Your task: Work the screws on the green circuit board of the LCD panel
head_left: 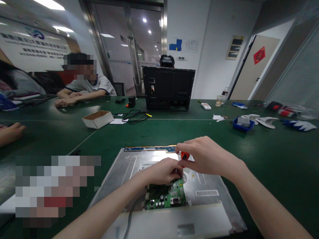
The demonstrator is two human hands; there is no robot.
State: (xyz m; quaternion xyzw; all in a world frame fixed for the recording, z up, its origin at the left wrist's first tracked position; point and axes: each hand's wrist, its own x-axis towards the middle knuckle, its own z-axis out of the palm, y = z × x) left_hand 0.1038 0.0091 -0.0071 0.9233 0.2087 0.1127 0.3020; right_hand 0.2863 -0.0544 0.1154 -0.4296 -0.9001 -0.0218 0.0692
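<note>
My right hand (206, 154) grips the orange-red handle of a screwdriver (184, 155), held upright with its shaft pointing down at the upper right corner of a green circuit board (178, 191). Beside the shaft, my left hand (163, 171) is closed, with fingertips curled at the board's top edge. What those fingertips hold, if anything, is hidden. The board lies on the silver metal back of a flat display panel (209, 182), and my left hand covers part of it. A blue circuit strip (149, 149) runs along the panel's far edge.
A dark cable (129, 219) crosses the panel's near left part. On the green table are a cardboard box (98, 119), coiled black cables (136, 116), a blue tray (243, 123) and gloves (266, 121). A black monitor casing (168, 89) stands behind. A person (89, 84) sits at left.
</note>
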